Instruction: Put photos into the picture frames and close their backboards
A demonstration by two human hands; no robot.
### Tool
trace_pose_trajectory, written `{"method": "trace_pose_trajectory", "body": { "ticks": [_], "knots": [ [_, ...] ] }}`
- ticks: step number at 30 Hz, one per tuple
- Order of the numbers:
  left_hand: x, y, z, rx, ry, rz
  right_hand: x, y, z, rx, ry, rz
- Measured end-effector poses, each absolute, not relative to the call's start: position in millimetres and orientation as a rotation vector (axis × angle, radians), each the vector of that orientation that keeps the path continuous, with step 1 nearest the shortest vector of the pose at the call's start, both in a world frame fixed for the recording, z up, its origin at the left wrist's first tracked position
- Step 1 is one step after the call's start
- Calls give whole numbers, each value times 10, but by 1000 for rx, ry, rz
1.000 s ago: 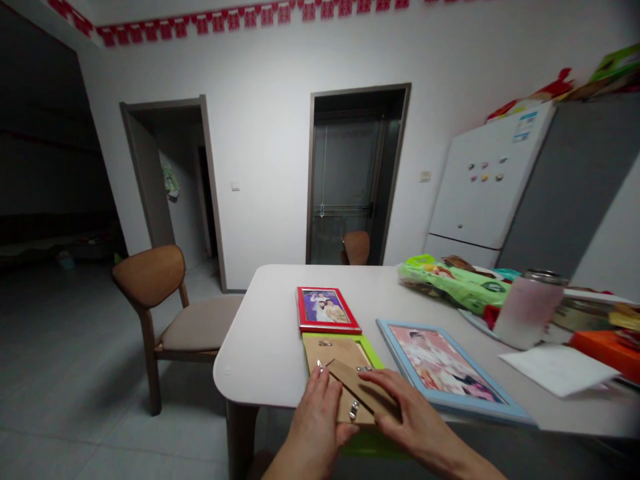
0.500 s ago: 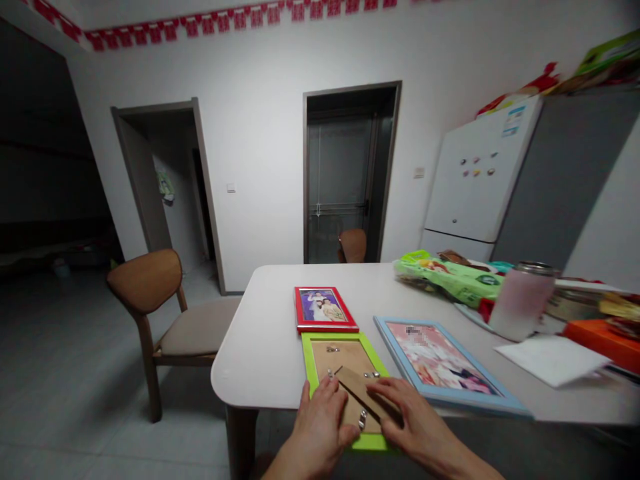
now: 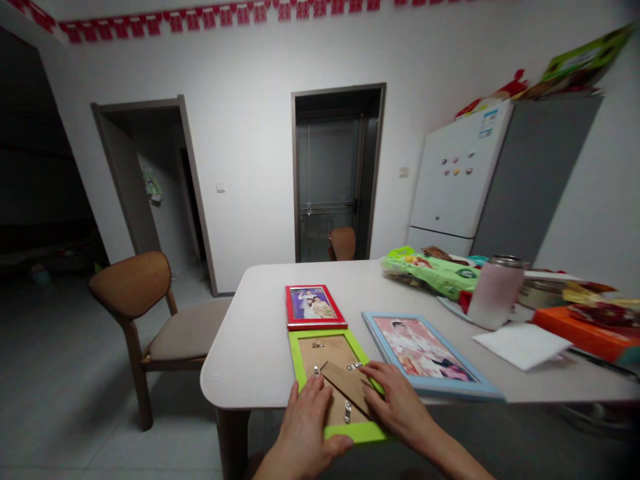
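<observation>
The left hand (image 3: pixel 313 427) and the right hand (image 3: pixel 395 400) both rest on a green frame (image 3: pixel 298 363) in the head view. The frame lies back up at the near side of the white table (image 3: pixel 245 340), its near end extending past the edge. Its long axis runs from about 11 to 5 o'clock; the brown stand leg (image 3: pixel 345 387) on its backing slants from 10 to 4 o'clock. The left hand is spread and clasps nothing, fingertips by the metal clip at the frame's 9 o'clock, thumb at the 6 o'clock edge. The right hand is half-curled against the leg; whether it grips cannot be determined. From the green frame, a red frame (image 3: pixel 317 327) sits just beside at 12 o'clock, a blue frame (image 3: pixel 463 388) near at 2 o'clock.
</observation>
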State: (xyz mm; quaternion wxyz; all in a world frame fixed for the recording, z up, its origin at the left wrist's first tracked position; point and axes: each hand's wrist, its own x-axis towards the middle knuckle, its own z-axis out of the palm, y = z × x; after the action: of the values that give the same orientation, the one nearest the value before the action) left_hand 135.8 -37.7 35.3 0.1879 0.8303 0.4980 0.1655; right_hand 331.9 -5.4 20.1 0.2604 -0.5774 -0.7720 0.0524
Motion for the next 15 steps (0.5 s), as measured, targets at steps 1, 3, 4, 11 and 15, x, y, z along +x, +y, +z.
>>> {"method": "trace_pose_trajectory", "body": {
  "ticks": [1, 3, 4, 11, 15],
  "knots": [
    [1350, -385, 340, 2335, 1403, 463, 3330, -20, 212, -1596, -2080, 107],
    [1338, -388, 306, 2336, 1406, 470, 3333, 51, 221, -1661, -2093, 40],
    [1333, -385, 289, 2339, 1407, 476, 3326, 82, 219, -1693, -2107, 12],
    [1318, -358, 219, 2349, 1445, 546, 3283, 148, 195, -1682, -2162, 51],
    [1302, -349, 203, 2326, 1415, 606, 3305, 139, 197, -1668, -2149, 103]
  ]
}}
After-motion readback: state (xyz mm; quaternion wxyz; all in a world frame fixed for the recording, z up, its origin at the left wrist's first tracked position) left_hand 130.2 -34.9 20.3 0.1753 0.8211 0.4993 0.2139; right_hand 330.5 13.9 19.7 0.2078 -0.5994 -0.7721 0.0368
